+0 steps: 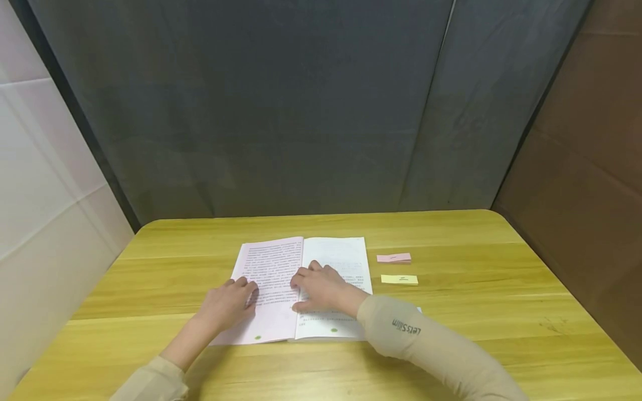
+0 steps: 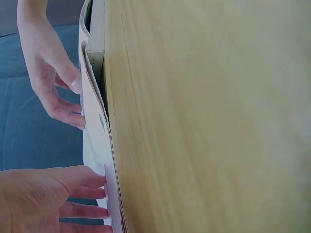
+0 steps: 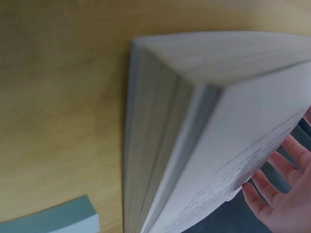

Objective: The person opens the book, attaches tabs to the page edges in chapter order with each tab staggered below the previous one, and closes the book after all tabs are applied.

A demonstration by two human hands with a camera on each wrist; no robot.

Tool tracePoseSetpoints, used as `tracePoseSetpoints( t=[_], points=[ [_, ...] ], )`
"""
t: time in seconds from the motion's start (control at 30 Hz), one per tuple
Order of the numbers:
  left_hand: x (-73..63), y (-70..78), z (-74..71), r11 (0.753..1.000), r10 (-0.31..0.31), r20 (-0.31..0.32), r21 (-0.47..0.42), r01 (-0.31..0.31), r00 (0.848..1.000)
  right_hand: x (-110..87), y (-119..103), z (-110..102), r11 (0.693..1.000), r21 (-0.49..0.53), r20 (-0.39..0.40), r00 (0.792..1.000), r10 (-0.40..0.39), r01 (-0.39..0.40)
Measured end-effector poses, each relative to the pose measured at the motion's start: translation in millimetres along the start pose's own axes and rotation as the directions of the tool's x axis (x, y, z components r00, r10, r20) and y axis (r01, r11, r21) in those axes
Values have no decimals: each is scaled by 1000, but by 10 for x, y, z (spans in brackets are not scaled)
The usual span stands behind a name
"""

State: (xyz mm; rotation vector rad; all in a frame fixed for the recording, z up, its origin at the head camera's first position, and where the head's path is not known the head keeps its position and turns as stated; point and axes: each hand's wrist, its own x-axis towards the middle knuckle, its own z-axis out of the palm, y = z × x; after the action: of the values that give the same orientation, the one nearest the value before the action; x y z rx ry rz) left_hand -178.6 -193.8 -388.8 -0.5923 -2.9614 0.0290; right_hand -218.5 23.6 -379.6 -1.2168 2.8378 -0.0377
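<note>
A thick paperback book [image 1: 335, 253] lies open on the table, its left page [image 1: 273, 264] pinkish and its right page white, both with lines of print. My left hand [image 1: 228, 303] rests on the outer part of the left page, its fingertips on the paper. Across the right page reaches my right hand [image 1: 323, 287], with fingers and thumb spread near the centre fold. In the left wrist view, the fingers of my left hand [image 2: 53, 199] touch the page surface. The right wrist view shows the block of pages [image 3: 160, 111] and my right hand [image 3: 286, 199] with loosely extended fingers against the print.
To the right of the book lie a pink marked paper pad [image 1: 393, 258] and a yellow one [image 1: 399, 279]. A blue-green pad [image 3: 53, 218] shows near the book, mostly hidden by my right sleeve in the head view. The wooden table [image 1: 476, 267] ends at a dark partition [image 1: 281, 111].
</note>
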Motion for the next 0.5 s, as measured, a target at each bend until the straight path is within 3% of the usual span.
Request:
tracePoseSetpoints(
  t=[0.5],
  points=[
    [0, 1, 20, 1000, -9, -6, -14, 9, 1000, -126, -70, 49, 999, 17, -6, 999, -49, 50]
  ],
)
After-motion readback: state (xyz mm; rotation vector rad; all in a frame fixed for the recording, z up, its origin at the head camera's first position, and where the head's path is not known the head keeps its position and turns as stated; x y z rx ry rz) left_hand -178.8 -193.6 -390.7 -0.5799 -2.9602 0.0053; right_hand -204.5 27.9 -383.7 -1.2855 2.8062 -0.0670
